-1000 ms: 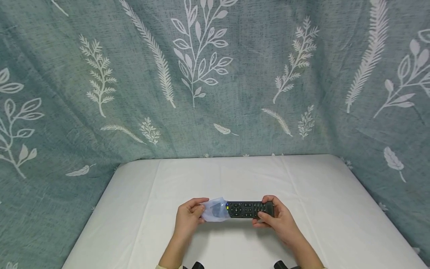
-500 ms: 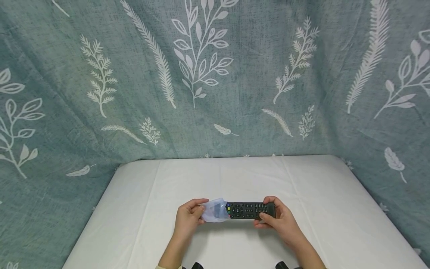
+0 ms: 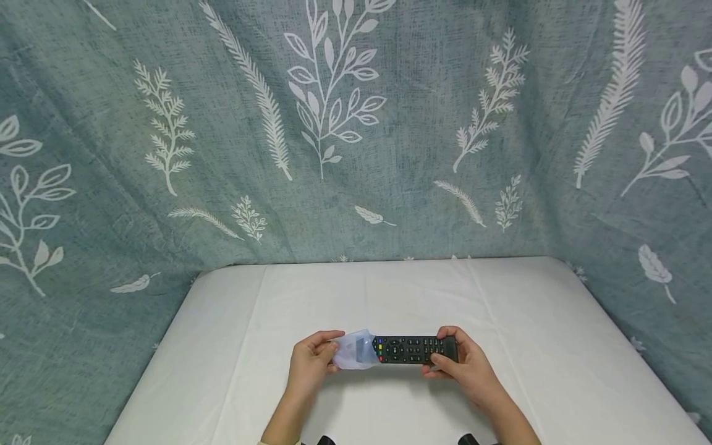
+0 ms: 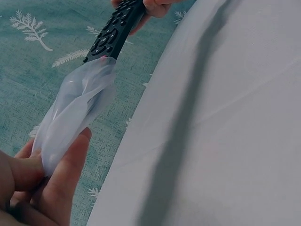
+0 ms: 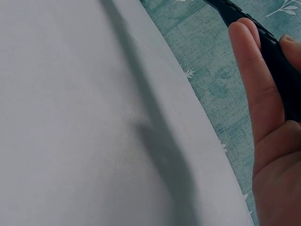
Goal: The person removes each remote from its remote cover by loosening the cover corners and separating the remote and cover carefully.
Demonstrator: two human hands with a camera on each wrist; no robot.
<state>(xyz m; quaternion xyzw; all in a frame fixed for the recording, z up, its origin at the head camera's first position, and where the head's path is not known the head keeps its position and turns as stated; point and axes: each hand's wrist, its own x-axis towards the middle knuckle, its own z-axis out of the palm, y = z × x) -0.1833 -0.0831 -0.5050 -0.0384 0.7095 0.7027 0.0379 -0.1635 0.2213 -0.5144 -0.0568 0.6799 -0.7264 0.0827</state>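
A black remote control (image 3: 408, 350) lies sideways above the white table, its left end inside a translucent plastic sleeve (image 3: 354, 350). My left hand (image 3: 309, 361) pinches the closed-looking far left end of the sleeve between thumb and fingers; the left wrist view shows the wrinkled sleeve (image 4: 77, 101) around the remote's end. My right hand (image 3: 466, 368) grips the bare right end of the remote, thumb on the button side. Coloured buttons show just outside the sleeve's mouth. In the right wrist view, fingers (image 5: 256, 80) lie along the remote's underside.
A white-covered table (image 3: 356, 296) lies beneath both hands, with their shadows on it. Behind and at both sides hangs a green cloth (image 3: 411, 123) printed with white leaves. Small black objects (image 3: 326, 440) show at the bottom edge near the wrists.
My right hand has shifted slightly right with the remote control, and more of its coloured buttons show outside the sleeve. My left hand has stayed nearly in place.
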